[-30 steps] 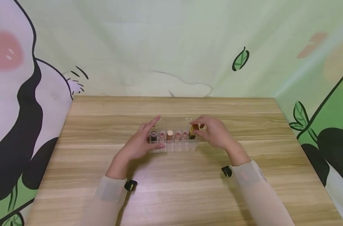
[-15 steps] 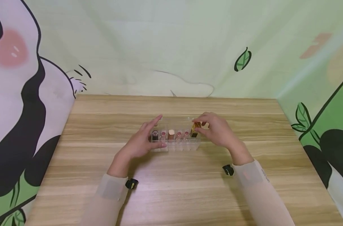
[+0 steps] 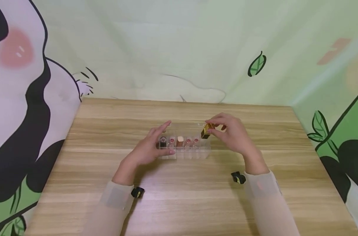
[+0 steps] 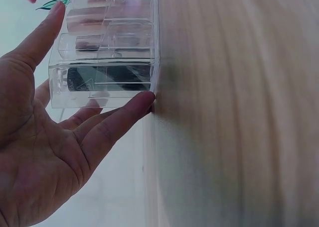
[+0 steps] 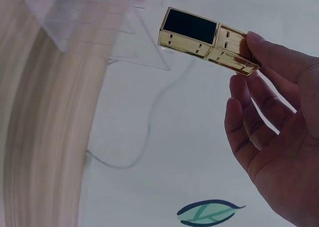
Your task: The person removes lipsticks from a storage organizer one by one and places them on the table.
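Note:
A clear plastic lipstick organizer [image 3: 193, 154] stands on the table with several lipsticks in its slots: a black one [image 3: 163, 142] at the left end, a brown one [image 3: 180, 141] and pinkish clear ones. My left hand [image 3: 145, 149] holds the organizer's left end, thumb along the front and the other fingers round the side and back. Above the right end, my right hand [image 3: 236, 136] pinches a square gold-and-black lipstick [image 5: 209, 42] by its gold end between thumb and fingers. It tilts, black end down to the left. The rightmost slot under it shows no lipstick.
The wood-grain table [image 3: 179, 196] runs back to a pale green cloth wall [image 3: 179, 49] printed with a panda and leaves. A dark strap device [image 3: 137, 192] sits at the left wrist, another [image 3: 238, 177] at the right.
My right hand has lifted the gold-and-black lipstick up out of the organizer's right end and tilted it. My left hand stays at the left end.

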`<state>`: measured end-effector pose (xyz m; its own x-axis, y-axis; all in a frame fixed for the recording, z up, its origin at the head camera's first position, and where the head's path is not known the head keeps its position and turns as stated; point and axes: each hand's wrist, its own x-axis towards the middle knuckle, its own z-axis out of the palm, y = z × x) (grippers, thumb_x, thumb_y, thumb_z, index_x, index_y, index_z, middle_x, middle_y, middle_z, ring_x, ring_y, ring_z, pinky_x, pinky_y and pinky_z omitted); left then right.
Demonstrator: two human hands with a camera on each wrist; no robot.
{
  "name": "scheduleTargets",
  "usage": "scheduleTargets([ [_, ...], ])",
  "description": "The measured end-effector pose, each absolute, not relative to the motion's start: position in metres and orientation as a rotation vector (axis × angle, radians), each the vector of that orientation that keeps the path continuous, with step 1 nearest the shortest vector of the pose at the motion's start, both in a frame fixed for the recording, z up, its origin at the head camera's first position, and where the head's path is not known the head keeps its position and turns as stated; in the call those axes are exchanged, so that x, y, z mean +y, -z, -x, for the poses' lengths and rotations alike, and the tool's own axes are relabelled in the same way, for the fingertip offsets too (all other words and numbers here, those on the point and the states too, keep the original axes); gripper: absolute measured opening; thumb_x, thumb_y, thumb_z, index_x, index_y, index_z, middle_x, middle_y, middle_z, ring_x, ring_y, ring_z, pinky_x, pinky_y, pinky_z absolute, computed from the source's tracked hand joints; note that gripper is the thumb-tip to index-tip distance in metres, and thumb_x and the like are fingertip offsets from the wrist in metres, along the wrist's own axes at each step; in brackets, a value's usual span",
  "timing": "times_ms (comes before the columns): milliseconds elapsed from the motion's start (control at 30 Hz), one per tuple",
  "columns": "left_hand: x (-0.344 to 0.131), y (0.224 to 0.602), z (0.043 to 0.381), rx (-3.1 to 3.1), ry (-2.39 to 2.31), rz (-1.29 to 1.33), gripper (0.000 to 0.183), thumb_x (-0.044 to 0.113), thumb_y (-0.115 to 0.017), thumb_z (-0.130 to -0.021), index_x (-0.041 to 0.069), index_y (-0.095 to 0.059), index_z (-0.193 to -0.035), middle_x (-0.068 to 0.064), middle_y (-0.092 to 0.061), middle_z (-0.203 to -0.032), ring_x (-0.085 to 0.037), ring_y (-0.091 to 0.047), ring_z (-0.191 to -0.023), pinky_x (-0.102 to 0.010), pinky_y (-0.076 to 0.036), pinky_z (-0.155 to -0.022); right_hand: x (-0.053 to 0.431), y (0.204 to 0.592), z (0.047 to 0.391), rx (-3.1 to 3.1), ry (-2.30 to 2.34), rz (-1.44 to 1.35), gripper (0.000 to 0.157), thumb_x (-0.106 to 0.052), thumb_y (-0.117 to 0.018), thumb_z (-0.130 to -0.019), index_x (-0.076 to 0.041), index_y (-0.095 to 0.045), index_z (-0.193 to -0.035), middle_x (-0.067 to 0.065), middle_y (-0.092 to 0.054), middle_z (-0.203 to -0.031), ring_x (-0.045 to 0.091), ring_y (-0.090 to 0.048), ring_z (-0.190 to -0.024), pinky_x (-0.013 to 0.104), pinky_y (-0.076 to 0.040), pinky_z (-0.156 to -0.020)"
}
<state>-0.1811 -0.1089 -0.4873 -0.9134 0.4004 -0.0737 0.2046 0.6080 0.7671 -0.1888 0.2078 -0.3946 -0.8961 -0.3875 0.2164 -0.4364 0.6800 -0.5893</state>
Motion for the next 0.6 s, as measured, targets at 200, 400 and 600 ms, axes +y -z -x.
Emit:
scheduleTargets([
  [200,-0.1098,0.4863,0.1795,2.599,-1.169,-0.474,0.107,0.057,-0.081,-0.083,0.061,-0.006,-0.159,-0.01,-0.029,-0.168,-0.048,-0.051,-0.138,-0.073,-0.042,-0.107,0.2105,0.3927,0.1888,-2.699,-1.07,-0.687,0.029,-0.008,-0.081,-0.09,-0.01,-0.079,-0.118,0.005,-0.075,-0.114,0.02,-0.068,-0.098,0.038,-0.055,-0.076],
  [400,-0.1103,0.4878,0.1795,2.591,-1.175,-0.463,0.107,0.056,-0.081,-0.083,0.065,-0.004,-0.156,-0.009,-0.029,-0.167,-0.048,-0.051,-0.138,-0.072,-0.043,-0.107,0.2127,0.3938,0.1873,-2.586,-1.12,-0.669,0.029,-0.007,-0.082,-0.088,-0.01,-0.08,-0.116,0.004,-0.074,-0.116,0.015,-0.065,-0.094,0.023,-0.054,-0.076],
  [600,-0.1112,0.4892,0.1815,2.596,-1.174,-0.458,0.107,0.056,-0.082,-0.082,0.068,-0.004,-0.154,-0.009,-0.03,-0.167,-0.048,-0.052,-0.138,-0.072,-0.044,-0.107,0.2144,0.3975,0.1866,-2.478,-1.191,-0.653,0.029,-0.002,-0.081,-0.087,-0.006,-0.079,-0.116,0.009,-0.075,-0.114,0.011,-0.064,-0.094,0.016,-0.052,-0.078],
])
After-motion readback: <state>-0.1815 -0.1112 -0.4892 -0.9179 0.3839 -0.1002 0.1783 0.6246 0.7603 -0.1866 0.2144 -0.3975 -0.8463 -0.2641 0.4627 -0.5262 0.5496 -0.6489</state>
